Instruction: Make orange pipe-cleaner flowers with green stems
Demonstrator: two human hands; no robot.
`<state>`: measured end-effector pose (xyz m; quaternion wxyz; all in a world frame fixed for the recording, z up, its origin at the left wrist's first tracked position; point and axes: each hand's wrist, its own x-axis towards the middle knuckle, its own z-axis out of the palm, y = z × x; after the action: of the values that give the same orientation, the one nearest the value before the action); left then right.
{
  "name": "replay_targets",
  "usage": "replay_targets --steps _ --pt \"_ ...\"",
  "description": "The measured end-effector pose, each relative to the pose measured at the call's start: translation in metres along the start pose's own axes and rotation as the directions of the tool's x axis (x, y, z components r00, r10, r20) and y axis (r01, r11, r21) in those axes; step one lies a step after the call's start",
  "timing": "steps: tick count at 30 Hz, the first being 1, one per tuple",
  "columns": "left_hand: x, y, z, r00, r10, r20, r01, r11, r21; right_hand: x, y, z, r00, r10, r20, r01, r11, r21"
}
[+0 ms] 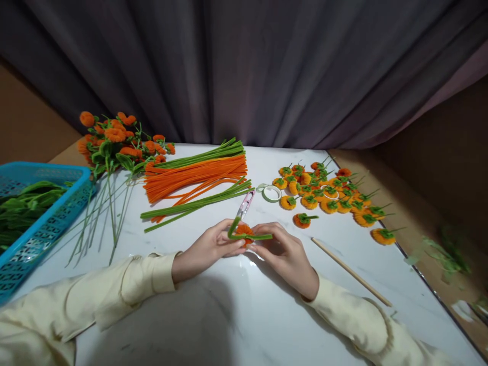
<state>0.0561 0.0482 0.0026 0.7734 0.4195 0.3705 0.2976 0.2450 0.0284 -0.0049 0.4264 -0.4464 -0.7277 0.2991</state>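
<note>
A small orange pipe-cleaner flower (244,230) is held between my two hands over the front of the table. A bent green pipe cleaner (263,237) crosses it, one end angled up at left and the other reaching right. My left hand (208,250) pinches the flower from the left. The fingertips of my right hand (288,256) close on its right edge, with the thumb just below the green piece. Just beyond the flower lies a pair of pink-handled snips (247,202), its tips partly hidden.
Orange pipe cleaners (190,175) and green pipe cleaners (198,202) lie behind my hands. Finished orange flowers (114,134) and a blue basket (76,175) of leaves stand left. To the right are a tape roll (272,193), several small flower heads (328,205) and a wooden stick (351,272).
</note>
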Motion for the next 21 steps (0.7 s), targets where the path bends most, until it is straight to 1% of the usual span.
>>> replay_targets --steps 3,5,7,12,18,21 --pt "-0.001 0.001 0.003 0.997 0.007 -0.071 -0.007 1.0 0.0 0.001 0.0 -0.001 0.999 -0.041 -0.007 0.04 0.998 -0.058" --pt "-0.001 0.001 0.005 0.993 0.021 -0.113 -0.019 1.0 0.021 0.001 0.0 -0.001 0.999 -0.051 0.017 0.052 0.995 -0.084" --pt "-0.001 0.0 0.005 0.991 0.034 -0.128 -0.027 0.998 0.057 0.0 0.0 -0.001 0.995 -0.085 0.054 0.09 0.992 -0.092" --pt "-0.001 -0.003 0.004 0.988 0.084 -0.13 -0.065 0.988 0.14 -0.004 0.0 0.002 0.974 -0.184 0.13 0.196 0.976 -0.092" --pt "-0.004 -0.008 0.001 0.98 0.166 -0.112 -0.131 0.955 0.266 -0.006 0.002 0.004 0.955 -0.27 0.121 0.286 0.948 -0.138" --pt "-0.004 -0.011 0.001 0.978 0.179 -0.107 -0.146 0.954 0.262 -0.007 0.004 0.003 0.938 -0.321 0.133 0.34 0.927 -0.16"
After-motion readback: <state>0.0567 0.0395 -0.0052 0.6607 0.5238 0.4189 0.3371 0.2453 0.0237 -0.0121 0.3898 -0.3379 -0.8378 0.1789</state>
